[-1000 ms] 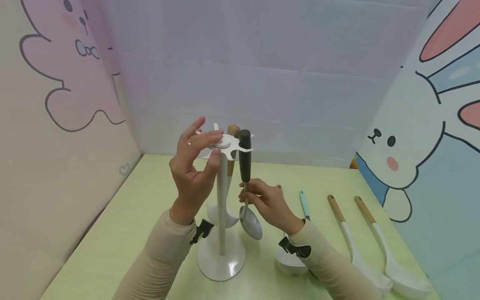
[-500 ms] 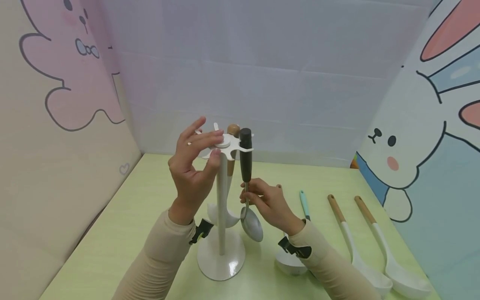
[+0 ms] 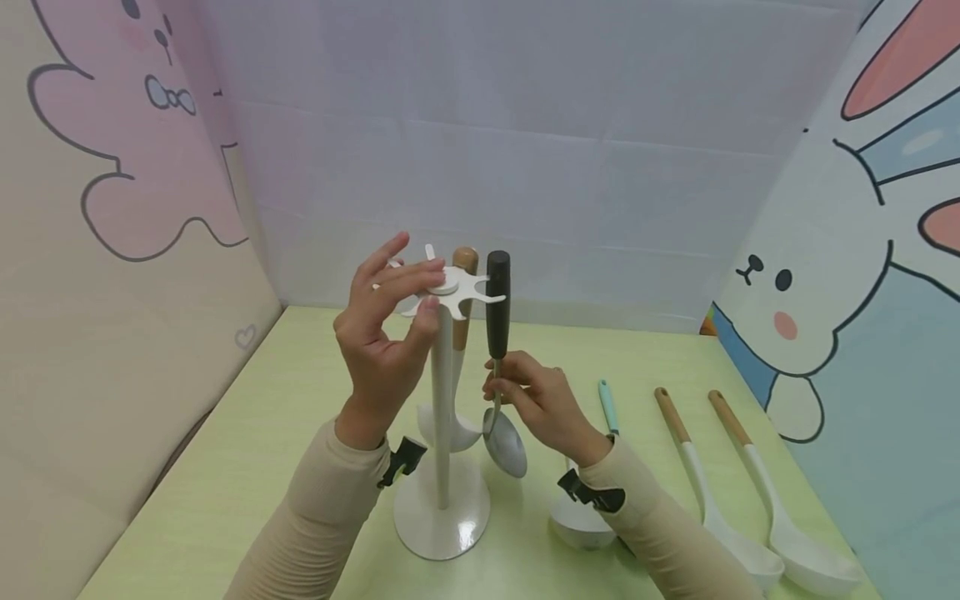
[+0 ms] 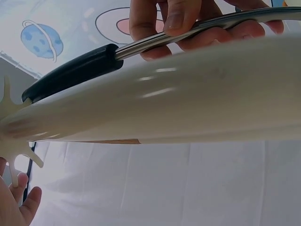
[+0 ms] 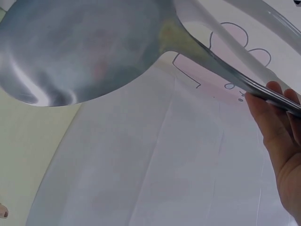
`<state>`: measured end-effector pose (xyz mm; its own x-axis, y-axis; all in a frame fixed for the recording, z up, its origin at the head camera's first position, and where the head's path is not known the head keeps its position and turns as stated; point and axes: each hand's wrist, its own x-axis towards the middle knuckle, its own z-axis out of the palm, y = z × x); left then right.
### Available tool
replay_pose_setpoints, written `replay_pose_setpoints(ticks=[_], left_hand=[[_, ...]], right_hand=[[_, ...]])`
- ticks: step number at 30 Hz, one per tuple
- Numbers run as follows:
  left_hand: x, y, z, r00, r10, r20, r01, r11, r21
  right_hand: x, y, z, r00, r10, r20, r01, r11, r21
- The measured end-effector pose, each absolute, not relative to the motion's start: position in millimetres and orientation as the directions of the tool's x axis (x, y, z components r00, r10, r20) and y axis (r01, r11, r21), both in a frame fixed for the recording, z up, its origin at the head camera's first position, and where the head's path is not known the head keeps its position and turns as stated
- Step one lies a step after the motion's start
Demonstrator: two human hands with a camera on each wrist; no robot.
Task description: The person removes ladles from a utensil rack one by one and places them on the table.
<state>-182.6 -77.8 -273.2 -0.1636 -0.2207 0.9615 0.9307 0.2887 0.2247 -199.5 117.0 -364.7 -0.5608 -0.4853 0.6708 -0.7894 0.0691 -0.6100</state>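
A white utensil stand [image 3: 442, 417] has a round base and a pronged top. My left hand [image 3: 386, 325] holds that top, fingers over the central knob and thumb at its near edge. My right hand [image 3: 543, 400] pinches the thin metal neck of a serving spoon [image 3: 506, 446], its steel bowl hanging down. The spoon's black handle [image 3: 498, 304] stands upright beside the top, with one prong crossing in front of it. Whether it hooks on cannot be told. In the right wrist view the spoon's bowl [image 5: 89, 47] looms large. A white ladle [image 3: 461, 433] with a wooden handle hangs behind the post.
To the right on the pale green table [image 3: 247, 467] lie two white utensils [image 3: 697, 483] with wooden handles, side by side. A white ladle [image 3: 581, 525] and a mint-handled utensil [image 3: 608, 407] lie partly under my right forearm. Printed walls enclose the table.
The spoon and my right hand have shifted slightly right and up, so the black handle sits farther from the stand's centre. My left hand keeps its hold on the top.
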Motion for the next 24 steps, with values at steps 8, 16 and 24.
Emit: replay_pose_setpoints(ticks=[8, 16, 24], left_hand=[[-183.0, -77.9, -273.0, -0.159, -0.218, 0.963, 0.932, 0.289, 0.22], [-183.8, -78.8, -273.1, -0.159, -0.214, 0.964, 0.931, 0.292, 0.219], [-184.3, -79.5, -272.8, -0.16, -0.208, 0.965, 0.931, 0.292, 0.218]], right_hand=[[-200.2, 119.2, -362.4, -0.567, -0.462, 0.682, -0.792, 0.078, -0.606], [-199.5, 119.9, -360.7, -0.593, -0.452, 0.666, -0.764, 0.054, -0.643], [-198.1, 121.4, -360.9, -0.616, -0.443, 0.651, -0.748, 0.073, -0.659]])
